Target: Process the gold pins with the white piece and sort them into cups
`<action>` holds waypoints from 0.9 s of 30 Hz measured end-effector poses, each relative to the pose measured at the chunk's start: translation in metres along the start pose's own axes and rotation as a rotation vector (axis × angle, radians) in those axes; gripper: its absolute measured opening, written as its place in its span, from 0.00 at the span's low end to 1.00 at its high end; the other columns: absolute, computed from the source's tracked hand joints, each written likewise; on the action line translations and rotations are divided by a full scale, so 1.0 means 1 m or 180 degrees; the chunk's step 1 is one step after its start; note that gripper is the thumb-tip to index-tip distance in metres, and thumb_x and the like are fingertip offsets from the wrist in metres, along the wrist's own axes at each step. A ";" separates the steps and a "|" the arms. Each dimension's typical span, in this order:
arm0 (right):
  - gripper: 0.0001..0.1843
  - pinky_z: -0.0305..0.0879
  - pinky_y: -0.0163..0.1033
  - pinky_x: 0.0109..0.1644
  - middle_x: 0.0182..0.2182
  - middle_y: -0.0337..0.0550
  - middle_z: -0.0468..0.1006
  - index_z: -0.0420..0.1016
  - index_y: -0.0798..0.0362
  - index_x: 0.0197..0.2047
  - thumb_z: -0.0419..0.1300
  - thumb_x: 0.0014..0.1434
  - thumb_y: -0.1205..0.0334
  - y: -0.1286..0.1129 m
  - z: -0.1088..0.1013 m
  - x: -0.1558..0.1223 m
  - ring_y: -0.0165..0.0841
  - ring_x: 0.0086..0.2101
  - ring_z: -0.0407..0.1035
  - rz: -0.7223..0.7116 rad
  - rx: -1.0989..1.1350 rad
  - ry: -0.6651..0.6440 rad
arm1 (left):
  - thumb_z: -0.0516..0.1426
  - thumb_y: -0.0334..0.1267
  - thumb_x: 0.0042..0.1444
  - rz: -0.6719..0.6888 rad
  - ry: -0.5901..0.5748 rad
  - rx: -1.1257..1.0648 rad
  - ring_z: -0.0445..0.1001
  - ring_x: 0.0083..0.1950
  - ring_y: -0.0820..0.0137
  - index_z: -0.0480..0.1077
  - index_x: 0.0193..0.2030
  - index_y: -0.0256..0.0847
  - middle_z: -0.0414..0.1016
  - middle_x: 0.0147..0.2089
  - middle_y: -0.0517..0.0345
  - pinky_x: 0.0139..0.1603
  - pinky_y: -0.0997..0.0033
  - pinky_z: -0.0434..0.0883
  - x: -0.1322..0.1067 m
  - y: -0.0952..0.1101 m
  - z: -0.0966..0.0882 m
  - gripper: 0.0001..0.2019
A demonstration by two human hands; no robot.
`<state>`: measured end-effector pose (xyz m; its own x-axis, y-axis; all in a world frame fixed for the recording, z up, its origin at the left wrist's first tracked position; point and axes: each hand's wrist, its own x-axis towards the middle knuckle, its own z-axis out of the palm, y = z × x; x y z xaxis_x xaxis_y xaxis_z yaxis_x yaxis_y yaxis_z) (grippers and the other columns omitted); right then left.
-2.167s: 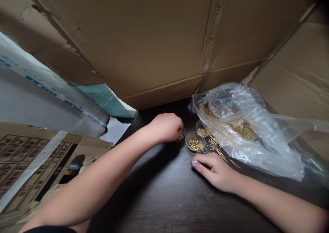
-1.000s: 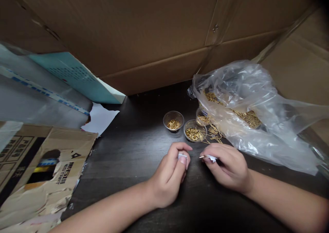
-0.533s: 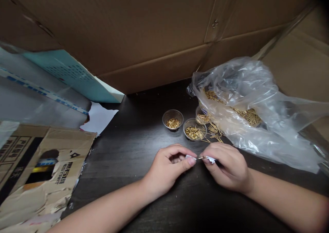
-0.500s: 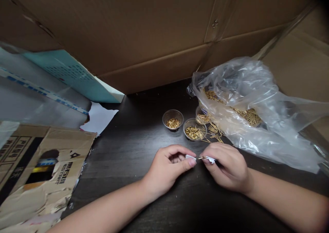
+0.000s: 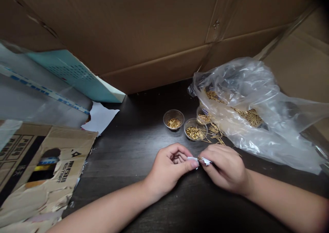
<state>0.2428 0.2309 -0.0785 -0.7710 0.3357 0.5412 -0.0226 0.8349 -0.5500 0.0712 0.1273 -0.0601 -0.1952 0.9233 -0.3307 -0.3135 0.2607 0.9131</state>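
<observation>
My left hand (image 5: 166,171) pinches a small white piece (image 5: 192,159) between thumb and index finger. Facing it, my right hand (image 5: 226,167) is closed on a thin brass pin (image 5: 199,158) and a crumpled white scrap (image 5: 205,161). The pin's end meets the edge of the left white piece; whether it goes inside is too small to tell. Just beyond the hands are three clear cups of small brass parts: a left cup (image 5: 173,113), a middle cup (image 5: 195,121) and a partly covered one (image 5: 198,111). Loose brass pins (image 5: 216,132) lie beside them.
On the right a clear plastic bag (image 5: 272,130) spreads over more brass pins (image 5: 250,117). A cardboard wall (image 5: 144,30) closes off the back of the dark table (image 5: 123,150). Torn cardboard (image 5: 51,178) and a white paper (image 5: 102,116) lie on the left.
The gap between my fingertips has narrowed. The brass pin, which stood apart from the left white piece, now reaches its edge. The cups and bag stay in place.
</observation>
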 end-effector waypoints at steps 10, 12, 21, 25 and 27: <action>0.08 0.58 0.38 0.32 0.24 0.40 0.70 0.72 0.55 0.37 0.54 0.67 0.71 -0.002 0.000 0.000 0.32 0.25 0.62 -0.0081 -0.0236 -0.0022 | 0.65 0.41 0.59 0.0140 -0.0282 0.0376 0.75 0.25 0.75 0.79 0.37 0.33 0.78 0.25 0.56 0.26 0.80 0.73 -0.003 -0.004 0.003 0.11; 0.08 0.56 0.38 0.31 0.24 0.39 0.69 0.71 0.55 0.36 0.54 0.67 0.71 -0.003 0.001 -0.001 0.32 0.25 0.60 -0.0105 -0.0305 -0.0018 | 0.62 0.39 0.61 0.0362 -0.0284 0.0696 0.75 0.25 0.75 0.79 0.38 0.34 0.78 0.26 0.56 0.27 0.79 0.73 -0.004 -0.004 0.002 0.09; 0.09 0.58 0.37 0.31 0.26 0.39 0.67 0.69 0.54 0.37 0.51 0.68 0.72 0.001 0.005 0.003 0.32 0.26 0.61 -0.0030 -0.0041 -0.0200 | 0.60 0.31 0.64 0.2090 -0.0229 0.2426 0.78 0.31 0.71 0.78 0.40 0.36 0.81 0.31 0.55 0.35 0.75 0.73 0.001 -0.003 -0.012 0.04; 0.09 0.60 0.37 0.32 0.27 0.40 0.69 0.69 0.54 0.39 0.50 0.68 0.72 0.002 0.006 0.005 0.32 0.27 0.62 -0.0024 0.0079 -0.0230 | 0.59 0.31 0.65 0.2181 -0.0235 0.2554 0.79 0.33 0.70 0.78 0.44 0.38 0.83 0.36 0.55 0.38 0.73 0.74 0.001 -0.004 -0.014 0.06; 0.09 0.61 0.37 0.32 0.27 0.40 0.69 0.69 0.54 0.38 0.51 0.69 0.72 0.002 0.006 0.006 0.32 0.27 0.62 0.0048 0.0154 -0.0228 | 0.58 0.31 0.65 0.2117 -0.0229 0.2574 0.79 0.35 0.70 0.77 0.43 0.38 0.83 0.36 0.54 0.39 0.73 0.74 0.001 -0.003 -0.014 0.05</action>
<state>0.2347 0.2315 -0.0801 -0.8150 0.3146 0.4867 -0.0399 0.8073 -0.5888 0.0589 0.1234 -0.0661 -0.0364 0.9572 0.2871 0.5562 -0.2193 0.8016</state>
